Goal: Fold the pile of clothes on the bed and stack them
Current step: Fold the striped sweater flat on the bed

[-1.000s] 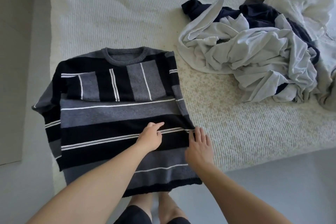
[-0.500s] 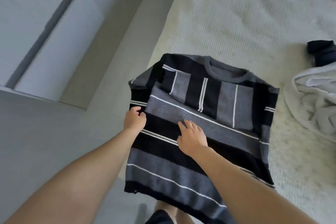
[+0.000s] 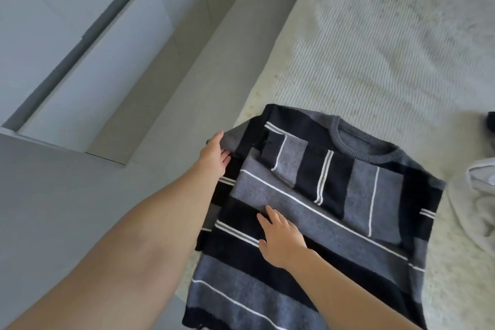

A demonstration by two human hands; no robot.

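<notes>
A black and grey striped sweater (image 3: 334,217) lies flat on the near corner of the bed (image 3: 388,56), collar away from me, with one sleeve folded across its chest. My left hand (image 3: 215,157) grips the grey sleeve edge at the sweater's left shoulder, thumb on top of the cloth and fingers beneath. Fingers straight, my right hand (image 3: 281,240) presses flat on the middle of the sweater. The sweater's hem hangs over the bed's front edge. At the right border only the edge of the unfolded clothes pile (image 3: 479,195) shows, pale cloth with a dark piece above it.
The bed has a pale ribbed cover stretching back and right. A grey floor strip (image 3: 214,67) runs along the bed's left side. Pale cabinet fronts (image 3: 67,43) with a dark recessed handle stand to the left.
My view swung left, away from the pile. My left hand moved from the sweater's middle to its left shoulder and took hold of the sleeve. My right hand shifted onto the sweater's centre.
</notes>
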